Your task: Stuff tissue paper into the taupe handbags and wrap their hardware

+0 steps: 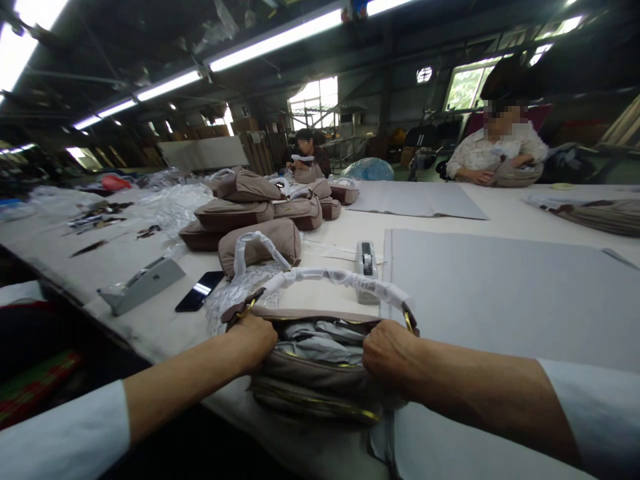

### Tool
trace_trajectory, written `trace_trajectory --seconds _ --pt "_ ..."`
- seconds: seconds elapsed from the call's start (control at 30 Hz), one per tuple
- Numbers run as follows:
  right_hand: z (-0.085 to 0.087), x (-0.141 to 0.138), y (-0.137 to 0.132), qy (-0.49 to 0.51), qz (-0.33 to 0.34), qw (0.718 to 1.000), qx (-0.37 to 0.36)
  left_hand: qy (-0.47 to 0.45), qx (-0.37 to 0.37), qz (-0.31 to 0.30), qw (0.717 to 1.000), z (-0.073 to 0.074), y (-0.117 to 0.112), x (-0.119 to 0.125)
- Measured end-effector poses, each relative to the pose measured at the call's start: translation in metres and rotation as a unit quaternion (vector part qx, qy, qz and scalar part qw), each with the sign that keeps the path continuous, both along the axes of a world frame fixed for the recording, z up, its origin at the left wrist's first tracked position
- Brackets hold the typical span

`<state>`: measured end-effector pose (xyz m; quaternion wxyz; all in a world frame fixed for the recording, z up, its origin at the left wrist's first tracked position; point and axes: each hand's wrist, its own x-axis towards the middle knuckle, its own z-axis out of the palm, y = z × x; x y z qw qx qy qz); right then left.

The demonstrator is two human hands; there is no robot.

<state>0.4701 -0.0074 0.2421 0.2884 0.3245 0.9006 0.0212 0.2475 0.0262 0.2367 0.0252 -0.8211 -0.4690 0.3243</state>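
A taupe handbag [315, 383] with gold zips stands at the table's near edge, its mouth open and stuffed with grey paper [320, 339]. Its handle [330, 277] is wrapped in white foam. My left hand [253, 340] grips the bag's left end with fingers closed. My right hand [390, 353] grips the right end, also closed. Both wrists hide the bag's side seams.
Several finished taupe bags [250, 207] are piled behind. A tape dispenser [367, 267], a black phone [199, 291], a grey tool [143, 283] and clear wrap [175, 203] lie nearby. Large grey paper sheets [505, 293] cover the right. Two people [493, 157] sit at the far side.
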Motion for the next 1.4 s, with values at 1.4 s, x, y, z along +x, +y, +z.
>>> trace_trajectory --seconds 1.4 --pt "-0.069 0.025 -0.031 0.757 -0.354 0.513 0.197 -0.584 -0.059 0.04 0.808 -0.05 0.002 0.11"
